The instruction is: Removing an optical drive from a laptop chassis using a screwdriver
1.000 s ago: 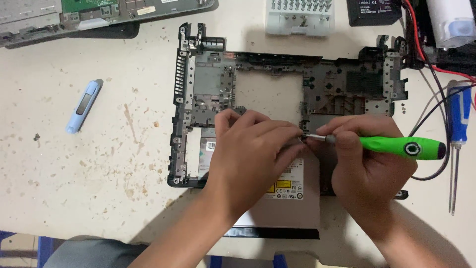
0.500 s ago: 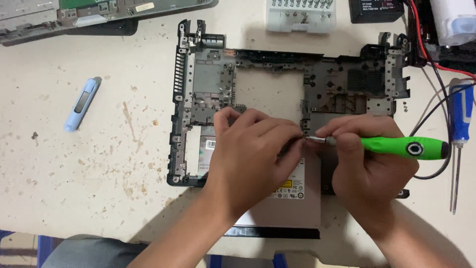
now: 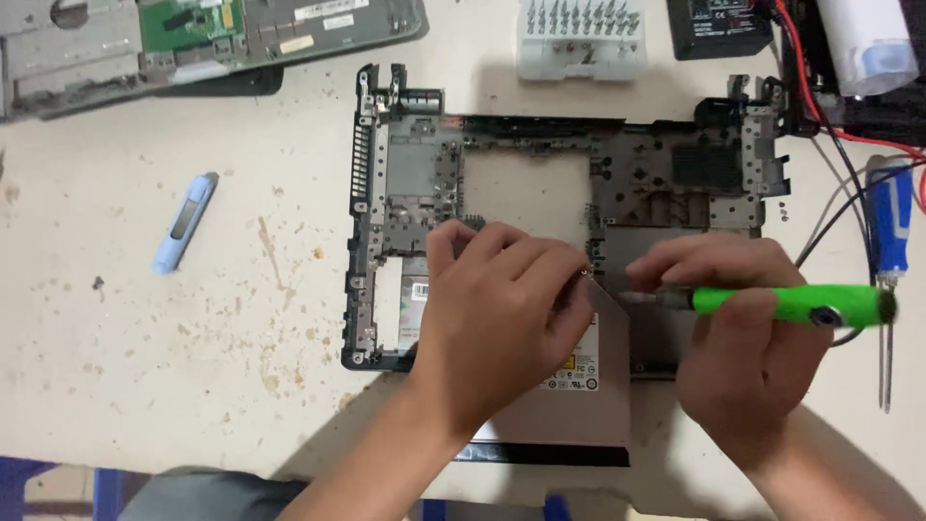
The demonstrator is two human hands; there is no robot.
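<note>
A stripped laptop base frame (image 3: 540, 164) lies on the pale table. A flat grey optical drive (image 3: 579, 405) sits in the frame's near side and sticks out toward me. My left hand (image 3: 497, 309) presses flat on the drive, fingers curled at its far edge. My right hand (image 3: 743, 338) grips a green-handled screwdriver (image 3: 781, 304) lying almost level, its metal tip pointing left at the drive's upper right corner, just right of my left fingertips.
A white bit holder (image 3: 579, 39) and a black box (image 3: 719, 24) stand behind the frame. A blue-handled screwdriver (image 3: 889, 251) and wires lie at the right. A light blue pen-shaped tool (image 3: 183, 222) rests left. Another laptop part (image 3: 193, 43) lies at the far left.
My right hand with the green screwdriver has drawn a little to the right, so the tip now stands slightly off my left fingers. The left hand stays on the drive.
</note>
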